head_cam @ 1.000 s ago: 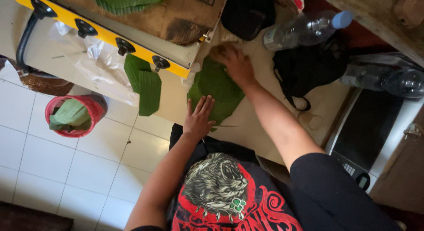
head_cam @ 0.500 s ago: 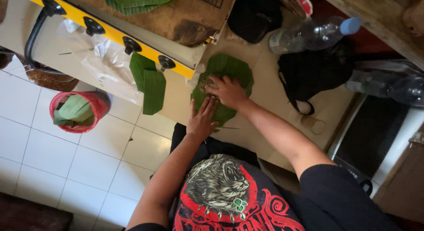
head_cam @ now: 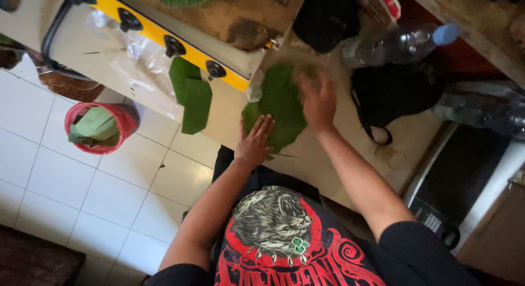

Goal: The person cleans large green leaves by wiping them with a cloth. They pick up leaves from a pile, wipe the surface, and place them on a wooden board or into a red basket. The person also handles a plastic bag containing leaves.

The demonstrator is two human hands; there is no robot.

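Observation:
A large green leaf (head_cam: 280, 106) lies flat on the beige countertop (head_cam: 350, 154). My left hand (head_cam: 255, 141) presses flat on the leaf's near edge, fingers spread. My right hand (head_cam: 318, 100) rests palm down on the leaf's far right side, blurred by motion. Neither hand holds anything. Two more green leaf pieces (head_cam: 189, 97) hang over the counter's front edge beside the stove.
A yellow-fronted stove (head_cam: 180, 31) with black knobs stands at the left, more leaves on top. A clear bottle with blue cap (head_cam: 394, 45) and black bags (head_cam: 394, 91) lie beyond. A red basket (head_cam: 117, 115) with leaf scraps sits on the white tiled floor.
My right hand slid from the leaf's far end toward me, then out again to its right side. The left hand kept pressing the near edge.

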